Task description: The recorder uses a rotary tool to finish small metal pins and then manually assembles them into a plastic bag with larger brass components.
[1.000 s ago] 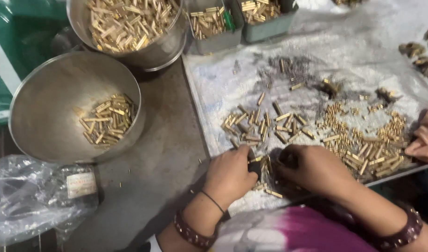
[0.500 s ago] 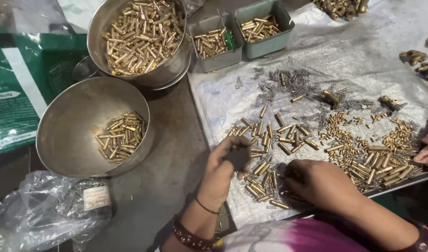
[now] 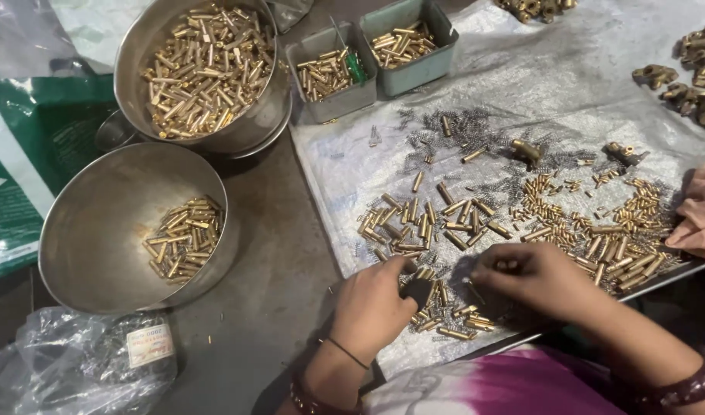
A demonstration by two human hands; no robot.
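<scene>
Head view: we see small brass tubes [image 3: 437,223] scattered on a crinkled plastic sheet [image 3: 521,84], and both hands work at the near edge of that scatter. The left hand [image 3: 375,303] is curled, its fingers pinched around a small dark piece [image 3: 420,290] with a few tubes just under the fingertips. The right hand [image 3: 533,278] lies just to the right of the left one, fingers bent and pressed onto the sheet, with what look like brass pieces tucked under them; we cannot tell whether it grips any. Beyond both hands the tubes lie loose, and past them thin wire springs [image 3: 460,127] are strewn. Right of the right hand a denser heap of shorter brass pieces [image 3: 613,230] spreads to the sheet's edge, where a pinkish cloth [image 3: 702,215] shows.

Left of the left hand, well apart on the dark tabletop [image 3: 275,253], stands a steel bowl [image 3: 99,238] with a small pile of tubes. Farther from the hands sits a second steel bowl [image 3: 137,69] heaped with tubes, and beside it two grey trays [image 3: 368,88] holding more. A clear plastic bag [image 3: 60,361] lies near the left wrist's side.
</scene>
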